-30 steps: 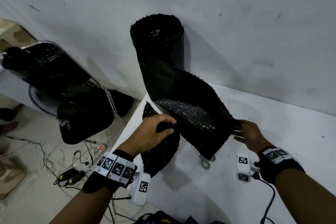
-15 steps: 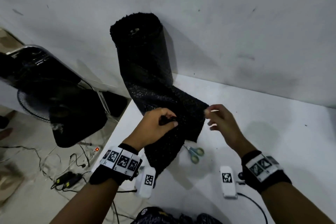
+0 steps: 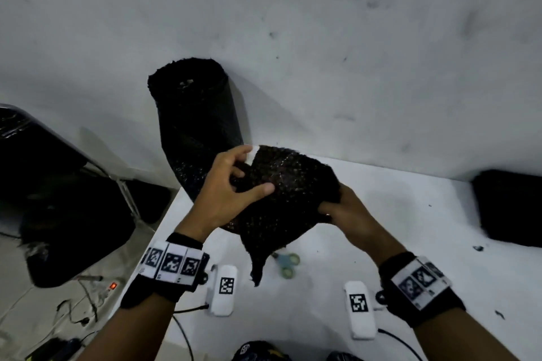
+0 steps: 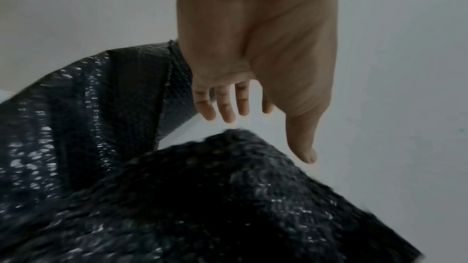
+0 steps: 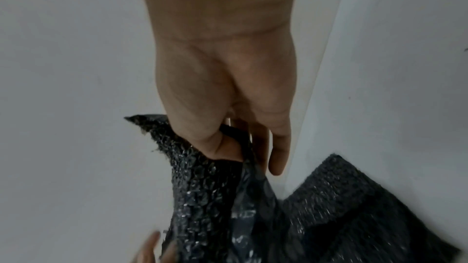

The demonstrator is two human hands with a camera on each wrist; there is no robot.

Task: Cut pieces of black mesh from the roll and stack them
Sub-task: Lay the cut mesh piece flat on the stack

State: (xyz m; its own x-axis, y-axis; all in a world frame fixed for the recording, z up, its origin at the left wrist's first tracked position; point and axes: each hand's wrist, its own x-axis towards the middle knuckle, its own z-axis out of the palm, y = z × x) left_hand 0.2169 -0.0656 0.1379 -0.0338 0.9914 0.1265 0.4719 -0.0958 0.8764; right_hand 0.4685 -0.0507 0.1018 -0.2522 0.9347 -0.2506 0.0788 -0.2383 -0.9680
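The black mesh roll stands upright against the wall at the table's back left corner, also in the left wrist view. A cut mesh piece hangs above the table between my hands. My right hand pinches its right edge, thumb over fingers in the right wrist view. My left hand is spread at the piece's upper left, thumb lying across it. In the left wrist view its fingers are straight, just above the mesh. A dark stack of mesh lies at far right.
Blue-handled scissors lie on the white table, partly under the hanging mesh. The table's left edge drops to a floor with cables and a lit power strip. A black-wrapped object stands left of the table.
My right hand, free half a second ago, now pinches the piece's right edge. My left hand has loosened from a fist grip to spread fingers. The piece sits higher and more to the right.
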